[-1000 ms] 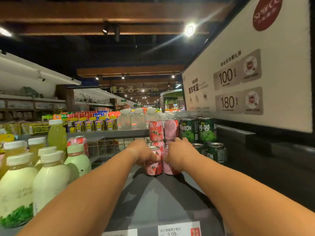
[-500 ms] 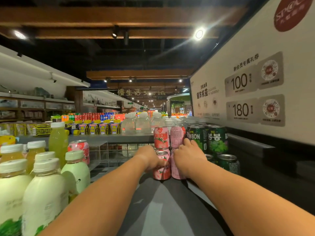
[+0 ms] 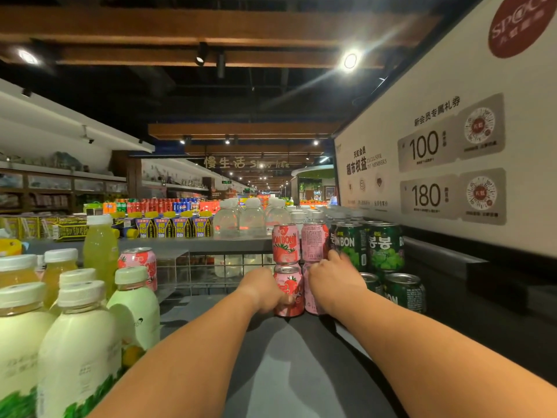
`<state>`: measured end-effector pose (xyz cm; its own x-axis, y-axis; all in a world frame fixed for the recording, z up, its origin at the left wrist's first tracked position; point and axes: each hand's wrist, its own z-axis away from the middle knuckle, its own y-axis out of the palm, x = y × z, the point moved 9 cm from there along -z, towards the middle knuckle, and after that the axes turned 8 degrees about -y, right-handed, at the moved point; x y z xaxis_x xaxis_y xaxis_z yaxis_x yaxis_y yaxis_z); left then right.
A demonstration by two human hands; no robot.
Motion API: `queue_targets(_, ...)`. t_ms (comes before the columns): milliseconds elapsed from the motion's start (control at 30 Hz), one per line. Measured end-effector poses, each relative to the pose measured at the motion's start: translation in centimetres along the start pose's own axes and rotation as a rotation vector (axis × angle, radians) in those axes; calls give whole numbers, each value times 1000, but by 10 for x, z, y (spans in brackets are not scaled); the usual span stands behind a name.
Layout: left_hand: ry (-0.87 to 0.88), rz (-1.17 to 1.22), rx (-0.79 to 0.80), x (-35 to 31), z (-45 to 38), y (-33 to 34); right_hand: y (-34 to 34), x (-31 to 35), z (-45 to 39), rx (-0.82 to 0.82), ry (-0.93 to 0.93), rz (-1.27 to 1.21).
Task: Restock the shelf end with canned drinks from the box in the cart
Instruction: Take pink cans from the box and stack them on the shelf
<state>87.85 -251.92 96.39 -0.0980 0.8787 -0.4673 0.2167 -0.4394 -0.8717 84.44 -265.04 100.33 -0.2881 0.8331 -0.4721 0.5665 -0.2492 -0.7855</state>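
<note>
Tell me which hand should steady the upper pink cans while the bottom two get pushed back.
Right. The right hand already reaches up beside the upper pink cans, fingers near the green cans. The left hand sits low, gripping the bottom strawberry can.

The left hand (image 3: 265, 292) covers the lower left side of the front strawberry can (image 3: 290, 289), its fingers out of sight behind it, and the right hand (image 3: 333, 285) blocks most of the pink can (image 3: 310, 292) next to it, fingertips smeared with blur. Bottom left, the pale green bottles (image 3: 75, 351) run off the edge, and the small print on the wall sign (image 3: 446, 152) is too fine to read.
</note>
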Motion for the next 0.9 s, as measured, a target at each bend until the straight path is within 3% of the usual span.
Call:
queue_targets(267, -17, -50, 32, -4, 3, -6, -15, 1, 19, -43, 4, -70)
queue_targets(400, -14, -187, -83, -13, 39, -40, -25, 2, 44, -42, 57, -192)
queue_targets(600, -30, -156, -209, -13, 121, -81, -52, 9, 93, -18, 59, -304)
queue_targets(900, -121, -92, -491, 19, 273, -108, -125, 75, 162, -266, -93, -448)
